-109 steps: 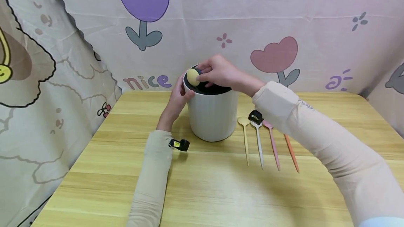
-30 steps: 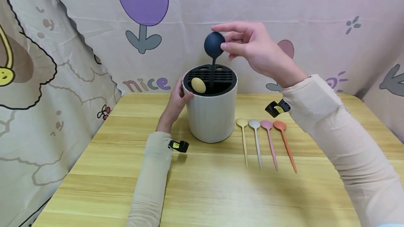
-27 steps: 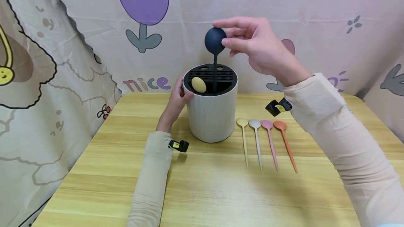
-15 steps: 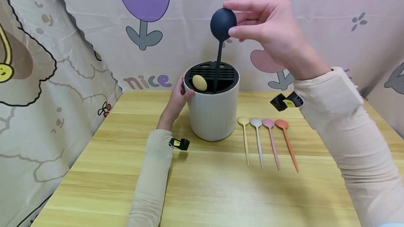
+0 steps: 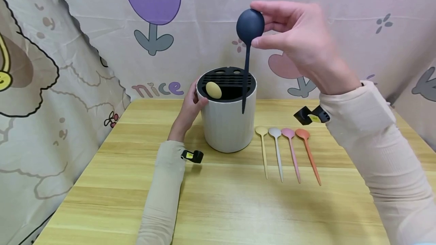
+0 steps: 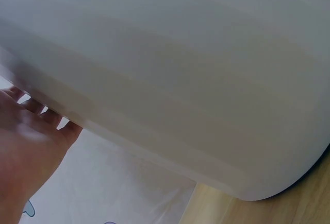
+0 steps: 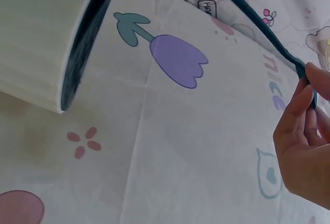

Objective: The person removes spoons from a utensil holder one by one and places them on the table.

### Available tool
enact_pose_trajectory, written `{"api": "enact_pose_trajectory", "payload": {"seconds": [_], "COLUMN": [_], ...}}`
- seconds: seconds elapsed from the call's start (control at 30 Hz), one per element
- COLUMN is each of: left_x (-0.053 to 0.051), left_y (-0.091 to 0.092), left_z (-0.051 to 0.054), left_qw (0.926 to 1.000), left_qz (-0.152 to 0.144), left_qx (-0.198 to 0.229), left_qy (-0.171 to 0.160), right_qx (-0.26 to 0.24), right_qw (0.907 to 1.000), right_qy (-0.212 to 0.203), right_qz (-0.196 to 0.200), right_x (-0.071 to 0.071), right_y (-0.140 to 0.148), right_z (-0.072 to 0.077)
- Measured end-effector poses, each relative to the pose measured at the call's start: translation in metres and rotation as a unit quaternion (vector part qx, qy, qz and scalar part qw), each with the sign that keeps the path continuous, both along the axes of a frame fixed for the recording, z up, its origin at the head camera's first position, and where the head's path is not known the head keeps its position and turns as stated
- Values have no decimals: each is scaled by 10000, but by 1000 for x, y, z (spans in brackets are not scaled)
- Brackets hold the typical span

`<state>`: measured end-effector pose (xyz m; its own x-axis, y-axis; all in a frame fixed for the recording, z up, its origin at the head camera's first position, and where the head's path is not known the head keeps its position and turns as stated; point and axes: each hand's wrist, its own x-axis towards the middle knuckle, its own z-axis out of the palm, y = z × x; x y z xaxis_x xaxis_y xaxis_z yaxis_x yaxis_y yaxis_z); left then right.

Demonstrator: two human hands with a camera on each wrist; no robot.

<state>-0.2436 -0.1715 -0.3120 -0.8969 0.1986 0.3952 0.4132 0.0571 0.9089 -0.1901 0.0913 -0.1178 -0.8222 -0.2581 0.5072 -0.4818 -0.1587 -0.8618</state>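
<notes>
My right hand [image 5: 303, 41] pinches a dark blue spoon [image 5: 250, 27] by its bowl, with the handle hanging straight down. The handle's tip shows in front of the rim of a white round utensil holder [image 5: 229, 127]. In the right wrist view, thumb and fingers grip the bowl of that spoon [image 7: 258, 24]. My left hand [image 5: 188, 114] holds the holder's left side near the rim, thumb in front; its fingers lie against the wall in the left wrist view. A yellow spoon [image 5: 214, 90] stands in the holder's front opening, only its bowl showing.
A yellow spoon [image 5: 262, 131], a white spoon [image 5: 275, 133], a pink spoon [image 5: 288, 133] and an orange spoon [image 5: 302, 134] lie in a row on the wooden table [image 5: 225, 199], right of the holder. A patterned cloth [image 5: 211, 22] hangs close behind.
The yellow spoon went from my right hand into the holder. Then my right hand drew the dark blue spoon up out of it and slightly right. My left hand stayed on the holder.
</notes>
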Motion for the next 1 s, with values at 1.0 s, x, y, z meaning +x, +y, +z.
{"api": "enact_pose_trajectory", "payload": {"seconds": [1.0], "left_x": [0], "left_y": [-1], "left_z": [-1], "left_qw": [10000], "left_qz": [26], "left_qx": [-16], "left_qy": [58], "right_qx": [1221], "right_qw": [9890], "right_qy": [-797], "right_qz": [253], "right_x": [-7], "right_y": [22], "right_z": [-88]}}
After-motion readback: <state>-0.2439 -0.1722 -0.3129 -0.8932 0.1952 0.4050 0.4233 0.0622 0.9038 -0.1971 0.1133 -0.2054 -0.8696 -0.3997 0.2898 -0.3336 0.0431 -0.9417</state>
